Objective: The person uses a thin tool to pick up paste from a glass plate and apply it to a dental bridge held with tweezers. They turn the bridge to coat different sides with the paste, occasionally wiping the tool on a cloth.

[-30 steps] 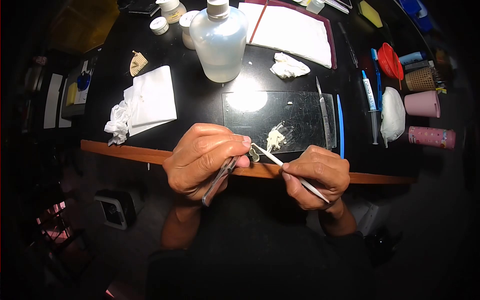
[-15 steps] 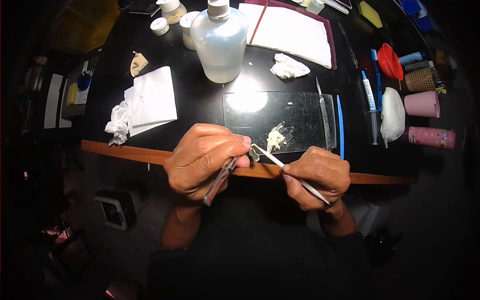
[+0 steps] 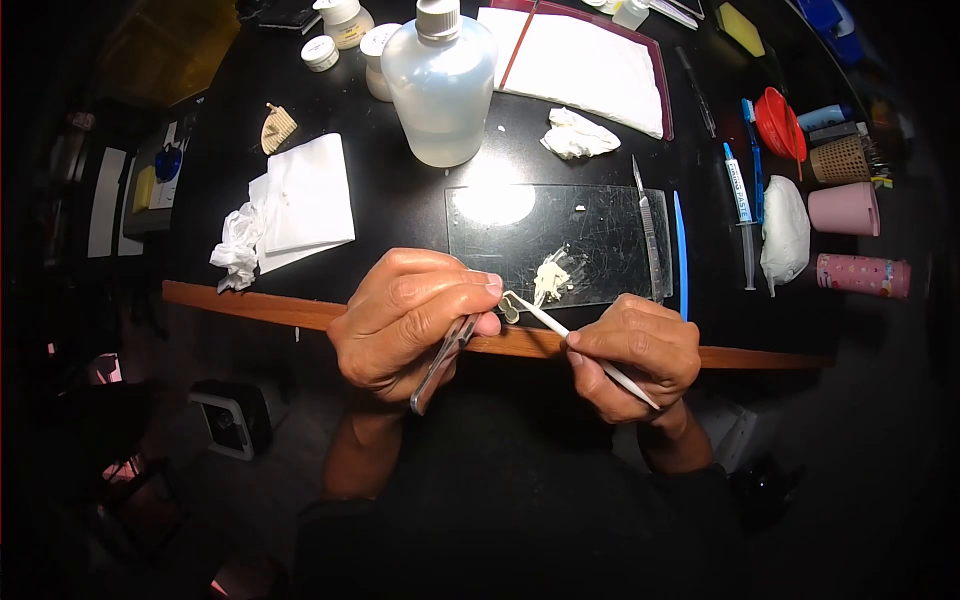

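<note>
My left hand (image 3: 405, 325) is closed around metal tweezers (image 3: 436, 378), whose handle end sticks out below the palm. A small, shiny, rounded piece (image 3: 511, 311) shows just past its fingertips; what grips it is hidden. In my right hand (image 3: 640, 350) is a slim white-handled instrument (image 3: 543, 318), held like a pen. Its thin bent tip is at the small piece, close to my left thumb and fingertips; contact is too fine to make out. Behind the hands lies a scratched glass slab (image 3: 610, 225) bearing a smear of cream-coloured paste (image 3: 551, 280).
A large translucent bottle (image 3: 440, 95) stands beyond the slab. On the slab's right side lies a metal scalpel-like tool (image 3: 648, 235), with a blue stick (image 3: 682, 250) beside it. Folded white paper (image 3: 310, 195) is at left; a syringe (image 3: 740, 195) and pink cup (image 3: 843, 208) are at right.
The tweezers' handle end and the small piece have shifted very slightly. Both hands otherwise keep the same position and grip.
</note>
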`<state>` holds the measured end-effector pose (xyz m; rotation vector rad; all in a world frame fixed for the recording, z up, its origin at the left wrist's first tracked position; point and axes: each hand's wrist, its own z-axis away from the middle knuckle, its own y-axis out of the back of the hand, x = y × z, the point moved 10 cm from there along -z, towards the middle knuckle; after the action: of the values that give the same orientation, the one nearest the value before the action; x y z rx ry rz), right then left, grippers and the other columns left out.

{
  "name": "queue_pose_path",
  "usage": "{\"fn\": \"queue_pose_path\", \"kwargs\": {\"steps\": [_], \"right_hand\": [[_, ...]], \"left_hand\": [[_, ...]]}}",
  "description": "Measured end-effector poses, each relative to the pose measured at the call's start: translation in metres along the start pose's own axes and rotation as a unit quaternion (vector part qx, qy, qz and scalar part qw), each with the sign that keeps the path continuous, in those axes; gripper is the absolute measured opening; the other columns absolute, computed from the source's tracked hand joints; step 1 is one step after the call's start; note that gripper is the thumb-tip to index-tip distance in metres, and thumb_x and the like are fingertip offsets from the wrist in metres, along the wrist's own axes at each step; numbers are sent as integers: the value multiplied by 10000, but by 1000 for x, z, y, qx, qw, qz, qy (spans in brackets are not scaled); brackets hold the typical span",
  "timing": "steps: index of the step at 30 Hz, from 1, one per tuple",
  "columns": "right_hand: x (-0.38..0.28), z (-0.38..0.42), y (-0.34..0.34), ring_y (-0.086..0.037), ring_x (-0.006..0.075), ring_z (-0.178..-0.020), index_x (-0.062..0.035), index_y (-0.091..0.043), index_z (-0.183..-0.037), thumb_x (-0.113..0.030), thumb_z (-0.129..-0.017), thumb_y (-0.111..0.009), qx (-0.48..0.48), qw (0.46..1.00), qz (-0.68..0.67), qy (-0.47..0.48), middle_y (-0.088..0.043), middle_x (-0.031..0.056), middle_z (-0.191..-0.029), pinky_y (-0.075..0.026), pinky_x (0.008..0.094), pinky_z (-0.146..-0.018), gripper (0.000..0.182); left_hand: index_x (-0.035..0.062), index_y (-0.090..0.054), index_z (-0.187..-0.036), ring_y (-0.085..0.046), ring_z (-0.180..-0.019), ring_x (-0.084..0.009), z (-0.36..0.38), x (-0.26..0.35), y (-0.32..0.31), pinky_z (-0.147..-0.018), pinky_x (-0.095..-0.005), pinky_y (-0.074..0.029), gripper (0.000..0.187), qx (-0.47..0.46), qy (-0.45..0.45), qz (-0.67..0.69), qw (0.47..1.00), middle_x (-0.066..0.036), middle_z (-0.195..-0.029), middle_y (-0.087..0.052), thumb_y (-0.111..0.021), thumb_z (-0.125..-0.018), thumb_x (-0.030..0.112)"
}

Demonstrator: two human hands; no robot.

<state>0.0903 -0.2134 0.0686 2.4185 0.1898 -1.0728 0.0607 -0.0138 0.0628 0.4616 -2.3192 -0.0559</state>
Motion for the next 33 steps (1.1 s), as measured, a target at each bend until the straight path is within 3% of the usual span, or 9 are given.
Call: {"fn": "queue_pose_path", "kwargs": {"steps": [19,25,33], "right_hand": [[1,2,5,-666,171,-570,38,-759,-910,124,-723,-727,27,1000,8,-14,-734,109,-716,-485,278,-552,208],[-2,15,17,-644,170,-571,39,-748,-902,124,-722,-705,66,989,127,-30,-712,96,-700,-473,284,-556,203],[-2,18,17,-671,174,-584,50,-757,-890,129,-720,-713,59,990,127,-24,-741,118,-726,-489,275,-556,193]], "left_hand": [[9,-816,-1008,-750,-817,-234,1,-1,3,-691,-315,-596,233,23,-4,-9,1000,-91,-916,-801,-891,-863,175],[-17,-784,-1021,-751,-800,-215,7,-1,13,-668,-302,-581,180,78,5,-16,997,-108,-915,-801,-835,-964,146],[-35,-745,-1065,-743,-783,-192,13,-10,12,-657,-260,-580,226,89,40,41,994,-148,-921,-807,-856,-938,114]]}}
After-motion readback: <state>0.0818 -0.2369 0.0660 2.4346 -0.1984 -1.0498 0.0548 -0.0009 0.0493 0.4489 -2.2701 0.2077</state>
